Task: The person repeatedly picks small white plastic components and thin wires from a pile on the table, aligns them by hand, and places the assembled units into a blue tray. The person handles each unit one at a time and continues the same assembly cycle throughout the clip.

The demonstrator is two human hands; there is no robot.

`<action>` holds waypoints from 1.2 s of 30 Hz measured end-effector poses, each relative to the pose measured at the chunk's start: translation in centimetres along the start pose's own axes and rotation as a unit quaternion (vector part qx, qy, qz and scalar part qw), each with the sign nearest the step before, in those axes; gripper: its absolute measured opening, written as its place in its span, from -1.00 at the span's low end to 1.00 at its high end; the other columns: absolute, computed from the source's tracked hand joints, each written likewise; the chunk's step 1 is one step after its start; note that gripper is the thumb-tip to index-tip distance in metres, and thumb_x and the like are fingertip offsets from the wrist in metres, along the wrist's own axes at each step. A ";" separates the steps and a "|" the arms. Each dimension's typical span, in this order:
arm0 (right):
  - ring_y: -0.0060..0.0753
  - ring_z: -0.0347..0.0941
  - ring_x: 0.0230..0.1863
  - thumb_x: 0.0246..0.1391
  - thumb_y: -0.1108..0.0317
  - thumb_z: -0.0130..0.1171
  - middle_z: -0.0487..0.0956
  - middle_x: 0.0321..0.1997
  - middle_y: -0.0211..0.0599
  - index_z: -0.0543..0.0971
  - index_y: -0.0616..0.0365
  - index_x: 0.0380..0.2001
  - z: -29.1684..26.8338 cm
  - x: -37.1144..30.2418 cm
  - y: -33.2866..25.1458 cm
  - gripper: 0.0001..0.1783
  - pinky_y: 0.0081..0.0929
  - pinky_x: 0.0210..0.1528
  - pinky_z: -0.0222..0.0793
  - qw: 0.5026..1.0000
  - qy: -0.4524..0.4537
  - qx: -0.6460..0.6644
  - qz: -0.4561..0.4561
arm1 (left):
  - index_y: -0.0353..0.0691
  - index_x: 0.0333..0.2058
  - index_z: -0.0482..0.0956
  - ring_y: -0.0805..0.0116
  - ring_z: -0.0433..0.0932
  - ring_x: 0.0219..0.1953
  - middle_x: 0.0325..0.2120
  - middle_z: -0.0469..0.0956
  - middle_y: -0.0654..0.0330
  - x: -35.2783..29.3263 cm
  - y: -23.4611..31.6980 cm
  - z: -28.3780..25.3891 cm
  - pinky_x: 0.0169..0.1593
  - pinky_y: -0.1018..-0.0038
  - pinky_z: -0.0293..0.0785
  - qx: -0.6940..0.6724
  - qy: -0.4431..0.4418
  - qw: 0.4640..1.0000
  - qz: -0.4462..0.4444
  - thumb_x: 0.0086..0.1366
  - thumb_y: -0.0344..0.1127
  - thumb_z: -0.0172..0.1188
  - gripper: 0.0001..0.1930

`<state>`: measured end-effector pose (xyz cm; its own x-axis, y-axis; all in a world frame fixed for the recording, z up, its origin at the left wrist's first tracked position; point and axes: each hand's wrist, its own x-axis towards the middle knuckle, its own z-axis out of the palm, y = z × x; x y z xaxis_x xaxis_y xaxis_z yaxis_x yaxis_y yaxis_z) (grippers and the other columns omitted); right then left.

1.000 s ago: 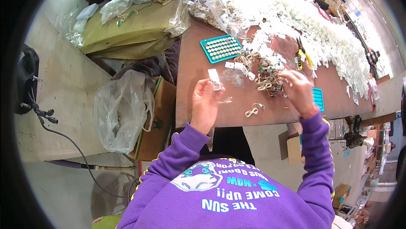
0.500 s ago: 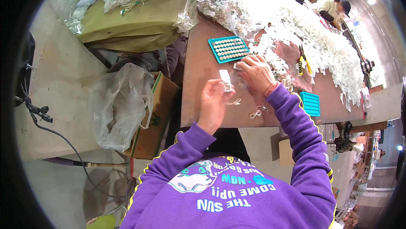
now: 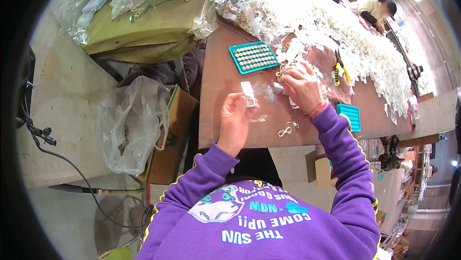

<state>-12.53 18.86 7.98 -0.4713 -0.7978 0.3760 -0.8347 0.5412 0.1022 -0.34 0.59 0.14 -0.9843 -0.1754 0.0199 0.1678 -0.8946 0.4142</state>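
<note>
My left hand (image 3: 234, 118) pinches a small white plastic piece (image 3: 248, 92) upright between thumb and fingertips, over the left part of the brown table. Thin pale wires (image 3: 259, 118) stick out beside its fingers. My right hand (image 3: 304, 88) bends over the near edge of a heap of small parts (image 3: 286, 57), its fingers curled down; what they grip is hidden. Between the hands lie small clear plastic pieces (image 3: 265, 91). Just beyond is a teal tray (image 3: 232, 50) with rows of round silvery discs. A small coil of wire (image 3: 287, 129) lies near the front edge.
Yellow-handled pliers (image 3: 340, 70) lie on reddish cloth right of my right hand. A second teal tray (image 3: 349, 117) sits near my right sleeve. White pieces (image 3: 355, 43) are heaped across the far table. A plastic-lined carton (image 3: 165, 137) stands at left. Another person (image 3: 372, 10) works far right.
My right hand has moved right, away from the left hand and over the parts heap. My left hand still holds the white piece. Clear pieces between the hands are now uncovered.
</note>
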 end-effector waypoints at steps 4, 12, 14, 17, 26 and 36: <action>-0.31 0.44 -0.18 -0.11 0.37 0.17 0.47 -0.38 -0.39 0.52 0.03 -0.45 2.3 3.4 0.4 -0.91 -0.23 0.07 0.26 0.997 0.004 -0.074 -0.029 | -0.22 -0.15 0.41 0.39 0.56 -0.21 -0.28 0.56 0.14 0.0 -0.1 0.0 -0.10 0.51 0.56 0.009 0.007 1.000 0.001 0.37 -0.31 0.08 -0.84; -0.38 0.41 -0.13 -0.08 0.36 0.09 0.46 -0.35 -0.40 0.53 0.04 -0.45 4.8 4.9 0.3 -0.91 -0.30 0.09 0.21 0.982 -0.061 -0.169 -0.054 | -0.22 -0.15 0.41 0.40 0.57 -0.21 -0.28 0.56 0.16 0.0 0.1 0.0 -0.10 0.51 0.56 0.000 0.007 1.000 -0.005 0.38 -0.31 0.07 -0.85; -0.38 0.41 -0.14 -0.09 0.37 0.08 0.45 -0.35 -0.40 0.53 0.05 -0.45 4.8 5.0 -0.1 -0.91 -0.31 0.08 0.22 0.984 -0.043 -0.157 -0.076 | -0.22 -0.15 0.41 0.41 0.57 -0.21 -0.28 0.56 0.17 0.0 0.0 0.1 -0.09 0.51 0.56 -0.001 0.010 1.000 -0.008 0.38 -0.31 0.07 -0.85; -0.36 0.40 -0.18 -0.13 0.34 0.07 0.44 -0.38 -0.39 0.54 0.05 -0.52 5.1 5.1 -1.1 -0.91 -0.31 0.04 0.22 0.983 -0.001 -0.155 -0.103 | -0.22 -0.15 0.40 0.42 0.57 -0.22 -0.28 0.56 0.17 0.0 0.0 0.1 -0.09 0.51 0.56 -0.004 0.015 1.000 -0.009 0.38 -0.32 0.07 -0.85; -0.30 0.52 -0.28 -0.11 0.39 0.12 0.51 -0.36 -0.39 0.58 0.00 -0.43 4.5 4.8 -0.4 -0.89 -0.30 -0.15 0.41 0.996 0.070 -0.031 0.035 | -0.22 -0.14 0.40 0.39 0.57 -0.22 -0.27 0.56 0.14 -0.1 -0.1 -0.1 -0.11 0.51 0.55 -0.002 0.010 1.000 -0.011 0.38 -0.32 0.06 -0.84; -0.10 0.55 -0.37 0.02 0.29 0.18 0.59 -0.38 -0.22 0.65 0.04 -0.38 8.1 5.4 4.2 -0.86 -0.25 -0.28 0.46 0.987 0.012 0.027 0.159 | -0.22 -0.13 0.40 0.39 0.56 -0.22 -0.26 0.56 0.12 -0.2 0.1 0.3 -0.08 0.50 0.53 0.020 0.003 1.000 -0.008 0.39 -0.29 0.05 -0.83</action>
<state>-20.87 14.71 2.99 -0.7058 -0.5832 0.4022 -0.6597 0.7480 -0.0731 -0.18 0.67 0.48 -0.9863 -0.1645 0.0074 0.1502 -0.8804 0.4499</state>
